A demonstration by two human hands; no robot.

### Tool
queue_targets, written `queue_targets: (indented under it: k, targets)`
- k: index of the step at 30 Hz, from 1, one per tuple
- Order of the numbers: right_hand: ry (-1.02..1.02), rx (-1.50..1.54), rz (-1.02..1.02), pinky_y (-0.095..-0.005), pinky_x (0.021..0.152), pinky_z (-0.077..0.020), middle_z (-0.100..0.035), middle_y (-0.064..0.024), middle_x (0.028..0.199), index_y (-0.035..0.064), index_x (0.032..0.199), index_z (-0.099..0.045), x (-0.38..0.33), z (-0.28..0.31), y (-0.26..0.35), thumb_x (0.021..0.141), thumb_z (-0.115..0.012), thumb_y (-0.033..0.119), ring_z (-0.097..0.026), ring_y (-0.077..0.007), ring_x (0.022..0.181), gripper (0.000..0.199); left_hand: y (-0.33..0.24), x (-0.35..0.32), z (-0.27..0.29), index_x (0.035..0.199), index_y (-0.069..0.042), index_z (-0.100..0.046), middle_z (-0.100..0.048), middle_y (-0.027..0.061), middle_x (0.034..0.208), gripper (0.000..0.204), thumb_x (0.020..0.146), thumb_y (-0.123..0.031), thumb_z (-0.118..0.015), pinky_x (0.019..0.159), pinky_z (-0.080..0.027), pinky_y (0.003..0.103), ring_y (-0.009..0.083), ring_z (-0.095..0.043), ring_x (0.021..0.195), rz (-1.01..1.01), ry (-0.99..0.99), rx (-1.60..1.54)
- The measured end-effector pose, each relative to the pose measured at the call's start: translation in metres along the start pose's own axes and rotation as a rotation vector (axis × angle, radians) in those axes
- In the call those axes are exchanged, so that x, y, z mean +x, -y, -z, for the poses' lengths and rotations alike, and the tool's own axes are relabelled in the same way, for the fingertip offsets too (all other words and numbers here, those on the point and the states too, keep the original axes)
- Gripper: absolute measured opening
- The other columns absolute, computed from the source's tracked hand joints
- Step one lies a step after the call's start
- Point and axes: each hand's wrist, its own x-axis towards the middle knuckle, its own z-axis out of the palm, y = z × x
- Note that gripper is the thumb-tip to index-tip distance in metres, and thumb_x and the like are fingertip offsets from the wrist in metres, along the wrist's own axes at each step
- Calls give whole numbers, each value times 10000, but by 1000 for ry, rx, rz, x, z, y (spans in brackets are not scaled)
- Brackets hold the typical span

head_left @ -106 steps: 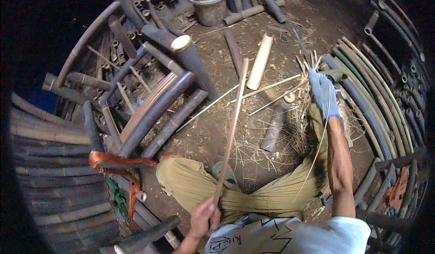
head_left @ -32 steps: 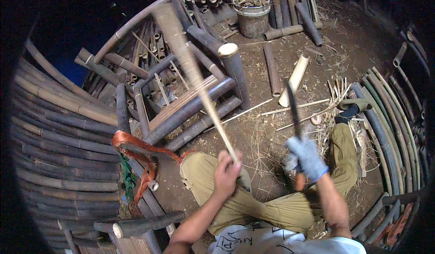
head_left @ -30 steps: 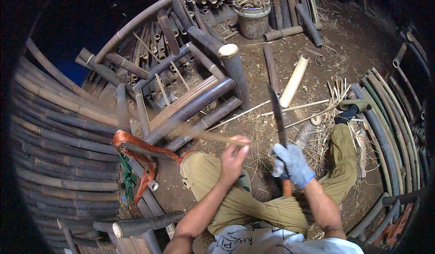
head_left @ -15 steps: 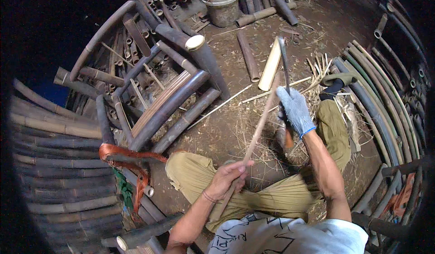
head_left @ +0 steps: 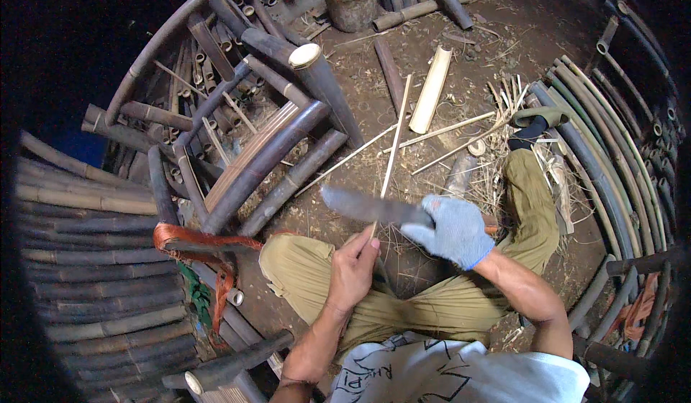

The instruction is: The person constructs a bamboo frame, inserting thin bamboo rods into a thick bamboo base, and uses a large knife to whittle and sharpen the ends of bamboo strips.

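My left hand (head_left: 353,272) is closed around the lower part of a thin pale bamboo strip (head_left: 394,151), which points up and away from me. In a blue-grey glove, my right hand (head_left: 456,232) grips a large knife (head_left: 363,206). Its broad dark blade, smeared by motion, reaches left across the strip just beyond my left fingers. Whether the edge touches the strip cannot be made out. The knife's handle is mostly hidden by the glove. Past the strip's far end, a split half of bamboo (head_left: 430,90) lies on the ground, pale inside up.
A dark bamboo chair frame (head_left: 266,158) stands at the left, with orange cord (head_left: 209,237) near my left knee. Bamboo shavings (head_left: 486,165) litter the ground by my right foot. Long poles (head_left: 608,158) line the right side; a bucket (head_left: 349,3) stands at the back.
My right hand has brought the knife down and toward me, its blade swinging from upright to pointing left. The strip has been turned, showing a paler, narrower side, and drawn more upright.
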Motion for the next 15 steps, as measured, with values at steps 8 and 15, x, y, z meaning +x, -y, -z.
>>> queue_targets:
  k: [8,15]
  targets:
    - [-57,-37,-213,-491,700,-524,-689,-186,829,105,921,-672,28,23,-33,850,-592,619,-672,-392,802,525,5,-49,4,1260,-18,-610,-577,98,796,318,952,-88,-576,675,-461,294,151,-537,723,-2,-32,-29]
    - [-160,33,-456,-491,675,-504,-663,-219,791,34,865,-655,48,63,-112,931,-526,544,-658,-406,771,530,9,-105,31,1295,-46,-596,-559,13,699,324,1012,-177,-511,517,-398,206,75,-465,550,438,127,-227]
